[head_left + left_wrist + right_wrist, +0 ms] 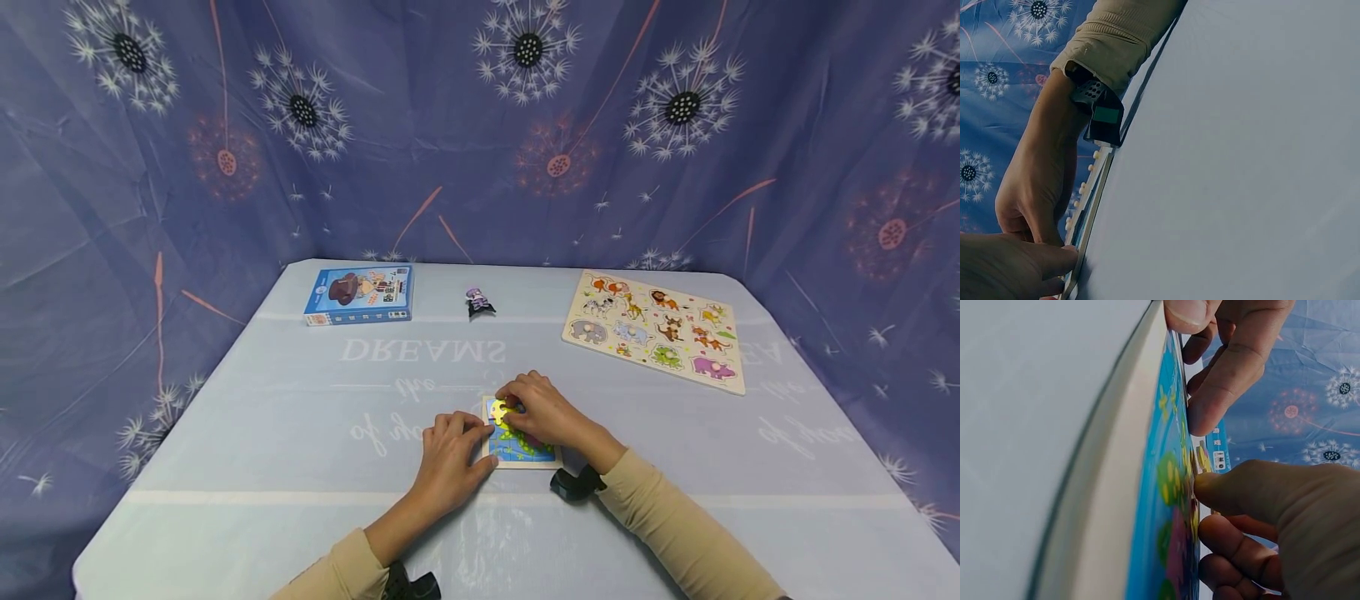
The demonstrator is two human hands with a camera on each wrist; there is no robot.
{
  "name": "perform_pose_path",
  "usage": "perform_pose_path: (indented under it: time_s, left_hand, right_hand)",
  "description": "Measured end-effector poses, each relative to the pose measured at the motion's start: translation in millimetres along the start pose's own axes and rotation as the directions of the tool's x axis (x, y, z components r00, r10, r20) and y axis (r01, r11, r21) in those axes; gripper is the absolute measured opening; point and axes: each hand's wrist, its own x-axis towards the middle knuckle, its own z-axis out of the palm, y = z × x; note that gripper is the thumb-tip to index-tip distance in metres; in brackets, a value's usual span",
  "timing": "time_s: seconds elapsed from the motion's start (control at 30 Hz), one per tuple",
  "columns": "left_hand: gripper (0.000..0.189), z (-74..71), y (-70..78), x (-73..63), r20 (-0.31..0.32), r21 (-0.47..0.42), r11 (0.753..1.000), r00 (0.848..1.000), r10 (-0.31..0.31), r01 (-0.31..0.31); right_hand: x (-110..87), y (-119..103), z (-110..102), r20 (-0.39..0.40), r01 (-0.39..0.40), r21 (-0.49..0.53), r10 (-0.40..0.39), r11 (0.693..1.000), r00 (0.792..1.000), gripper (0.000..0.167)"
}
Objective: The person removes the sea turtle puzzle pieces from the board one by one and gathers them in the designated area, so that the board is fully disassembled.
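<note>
A small jigsaw puzzle [525,467] with a pale frame lies on the table, showing a blue, green and yellow picture. My left hand [450,467] touches the frame's left side; its thumb lies by the lower corner and its fingers are loosely extended. Over the upper part, my right hand [551,412] pinches a yellow puzzle piece [498,411] with curled fingers. In the right wrist view that yellow piece [1203,459] stands tilted off the puzzle surface at the right thumb, near the left fingertip. The right hand covers part of the picture.
A blue box [360,296] stands at the back left. Behind the puzzle lies a small purple and black item [477,302], too small to identify. A wooden animal peg board [652,329] sits at the back right. A patterned curtain [450,125] hangs behind the table.
</note>
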Motion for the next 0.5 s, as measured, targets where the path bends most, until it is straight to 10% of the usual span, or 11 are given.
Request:
perform_pose_path:
  time_s: [0.5]
  left_hand:
    - [0.038, -0.2, 1.1, -0.1, -0.008, -0.006, 1.000, 1.000, -0.002, 0.002]
  right_hand:
    - [-8.6, 4.9, -16.1, -0.041, -0.019, -0.003, 0.019, 1.000, 0.999, 0.029]
